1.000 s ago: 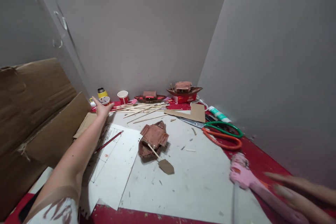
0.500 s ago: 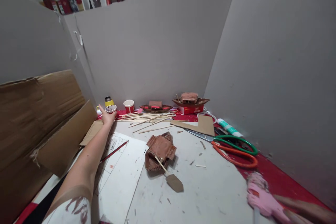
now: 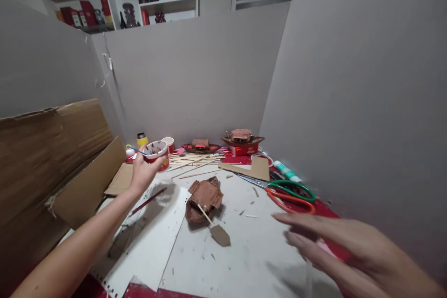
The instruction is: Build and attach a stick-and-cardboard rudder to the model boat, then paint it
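Note:
My left hand point(image 3: 145, 172) grips a red-and-white paper cup point(image 3: 164, 160), lifted above the table's far left. Dark paint-like stains mark its inside, and a thin blue stick leans over the rim. On the right, my right hand point(image 3: 352, 247) is slightly blurred, its fingers stretched out and holding nothing. A pink object point(image 3: 330, 247) lies mostly hidden beneath it. Between the hands sits a small brown model boat point(image 3: 206, 195) with a ridged roof. A paddle point(image 3: 219, 233) with a cardboard blade rests against it.
Large scissors point(image 3: 289, 193) lie right of the boat, near an L-shaped cardboard piece point(image 3: 260, 167). Thin wooden sticks point(image 3: 195, 160) and two finished boats point(image 3: 200, 145) are at the back. Cardboard point(image 3: 87, 181) stands left. A dark red pencil point(image 3: 148, 201) lies on paper.
My left hand has brought the paper cup nearer and up from the back of the table. My right hand has come further into view, above the pink object. The camera view has shifted.

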The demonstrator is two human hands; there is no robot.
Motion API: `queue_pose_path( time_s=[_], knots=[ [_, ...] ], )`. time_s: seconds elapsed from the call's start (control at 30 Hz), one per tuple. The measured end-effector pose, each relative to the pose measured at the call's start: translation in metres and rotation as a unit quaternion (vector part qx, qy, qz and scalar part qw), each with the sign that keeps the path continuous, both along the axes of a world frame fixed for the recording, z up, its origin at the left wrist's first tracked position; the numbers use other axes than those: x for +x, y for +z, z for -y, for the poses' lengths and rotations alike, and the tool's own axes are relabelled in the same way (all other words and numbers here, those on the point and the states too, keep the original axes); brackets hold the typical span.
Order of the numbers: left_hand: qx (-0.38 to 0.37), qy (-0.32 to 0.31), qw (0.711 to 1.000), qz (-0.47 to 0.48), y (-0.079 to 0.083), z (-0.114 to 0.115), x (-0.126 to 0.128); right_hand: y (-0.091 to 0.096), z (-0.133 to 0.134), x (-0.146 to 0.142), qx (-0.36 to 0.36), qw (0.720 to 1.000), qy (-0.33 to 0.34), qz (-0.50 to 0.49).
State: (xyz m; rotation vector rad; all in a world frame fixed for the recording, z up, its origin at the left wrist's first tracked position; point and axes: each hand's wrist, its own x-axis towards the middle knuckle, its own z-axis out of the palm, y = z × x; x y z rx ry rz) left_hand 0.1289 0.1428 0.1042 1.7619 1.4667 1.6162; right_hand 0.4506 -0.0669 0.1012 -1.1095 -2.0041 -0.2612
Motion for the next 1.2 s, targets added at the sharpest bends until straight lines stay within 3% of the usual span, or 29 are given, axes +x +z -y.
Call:
queue_pose_path(
  time_s=[0.07, 0.17, 0.27, 0.4, 0.53, 0.8, 1.0, 1.2],
  knots=[
    [-0.025, -0.068, 0.997, -0.01, 0.0, 0.04, 0.014, 0.025, -0.006, -0.029, -0.015, 0.998, 0.06, -0.017],
    [-0.072, -0.197, 0.977, -0.044, -0.006, 0.094, 0.032, 0.041, -0.016, -0.064, -0.079, 0.988, 0.122, -0.052],
    [-0.081, -0.293, 0.95, -0.073, -0.018, 0.134, 0.043, 0.042, -0.022, -0.086, -0.13, 0.981, 0.136, -0.041],
    [-0.104, -0.376, 0.913, -0.119, -0.034, 0.162, 0.049, 0.031, -0.017, -0.097, -0.185, 0.964, 0.192, -0.007],
    [-0.131, -0.398, 0.899, -0.129, -0.045, 0.169, 0.05, 0.019, -0.003, -0.092, -0.196, 0.953, 0.233, -0.003],
    [-0.221, -0.433, 0.873, -0.033, -0.056, 0.168, 0.042, 0.0, 0.017, -0.061, -0.18, 0.961, 0.115, -0.176],
    [-0.235, -0.425, 0.874, 0.012, -0.065, 0.162, 0.038, -0.022, 0.016, -0.061, -0.19, 0.919, 0.067, -0.338],
    [-0.222, -0.399, 0.889, -0.02, -0.072, 0.156, 0.038, -0.031, 0.012, -0.062, -0.186, 0.894, 0.05, -0.405]
  ],
)
